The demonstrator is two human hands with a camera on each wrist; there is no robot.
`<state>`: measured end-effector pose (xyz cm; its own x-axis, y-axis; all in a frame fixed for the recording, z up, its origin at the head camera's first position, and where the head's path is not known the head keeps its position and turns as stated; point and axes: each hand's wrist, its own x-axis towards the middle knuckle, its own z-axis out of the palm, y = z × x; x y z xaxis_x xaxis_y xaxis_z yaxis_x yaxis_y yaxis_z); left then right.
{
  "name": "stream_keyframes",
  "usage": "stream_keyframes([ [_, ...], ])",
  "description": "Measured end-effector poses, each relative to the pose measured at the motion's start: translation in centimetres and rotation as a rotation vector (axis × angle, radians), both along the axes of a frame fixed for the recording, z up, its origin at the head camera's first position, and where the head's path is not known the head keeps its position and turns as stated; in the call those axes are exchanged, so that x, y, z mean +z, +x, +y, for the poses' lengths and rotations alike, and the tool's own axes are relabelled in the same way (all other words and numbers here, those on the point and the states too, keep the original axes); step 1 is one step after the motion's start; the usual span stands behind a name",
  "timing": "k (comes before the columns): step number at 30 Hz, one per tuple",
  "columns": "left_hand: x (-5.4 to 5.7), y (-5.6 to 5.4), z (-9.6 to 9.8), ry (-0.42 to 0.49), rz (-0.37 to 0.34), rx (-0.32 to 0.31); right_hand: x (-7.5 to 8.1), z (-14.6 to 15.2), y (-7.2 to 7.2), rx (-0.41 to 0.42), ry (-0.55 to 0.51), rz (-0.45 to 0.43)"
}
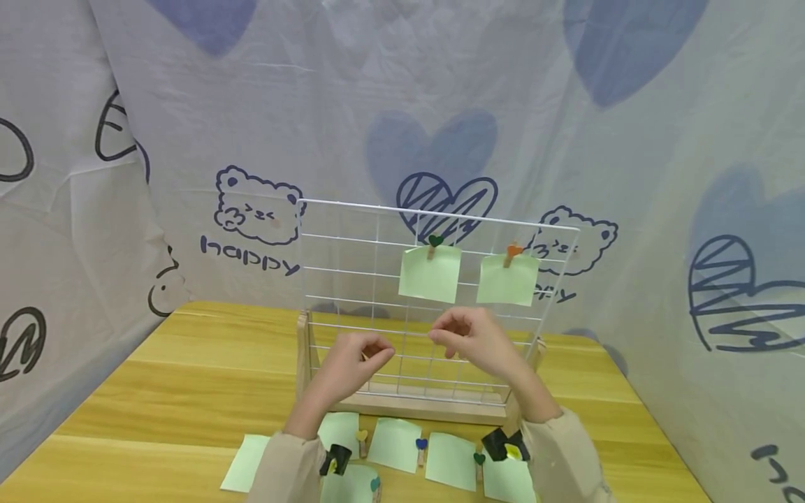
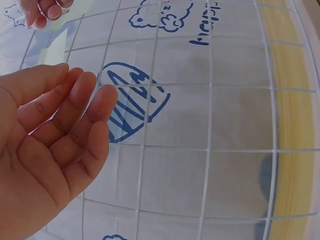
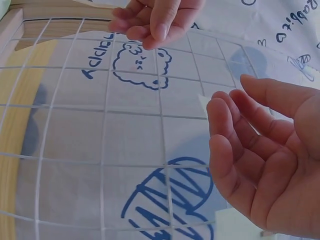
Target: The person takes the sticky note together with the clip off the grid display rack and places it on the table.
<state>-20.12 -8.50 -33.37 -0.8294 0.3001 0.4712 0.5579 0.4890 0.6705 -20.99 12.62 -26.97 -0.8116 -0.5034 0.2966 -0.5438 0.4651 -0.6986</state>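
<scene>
A white wire grid [image 1: 440, 212] stands upright in a wooden base [image 1: 428, 407]. On its upper right hang two pale green paper notes, a left note [image 1: 430, 276] under a dark green heart clothespin [image 1: 435, 241] and a right note [image 1: 508, 282] under an orange heart clothespin [image 1: 513, 251]. My left hand [image 1: 352, 363] is in front of the grid's lower middle, fingers loosely bent, holding nothing. Just below the hung notes is my right hand [image 1: 481, 342], likewise loosely curled with nothing in it. Both wrist views show bare fingers apart from the thumb.
Several green notes [image 1: 396, 443] lie on the wooden table [image 1: 138, 391] before the base. Among them are heart clothespins: a yellow one [image 1: 361, 436], a blue one [image 1: 421, 444], a green one [image 1: 479, 460] and a teal one [image 1: 375, 483]. A printed cloth [image 1: 339, 126] hangs behind.
</scene>
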Motion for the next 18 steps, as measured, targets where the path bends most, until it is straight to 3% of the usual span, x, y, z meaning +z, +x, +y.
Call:
stream_keyframes([
  [6, 1.1, -0.2, 0.2, 0.027, 0.005, 0.05, 1.2, -0.6, -0.1, -0.063, -0.014, 0.054],
  [18, 3.2, -0.5, 0.3, 0.053, 0.085, 0.1, 3.6, -1.5, -0.5, -0.126, -0.071, 0.203],
])
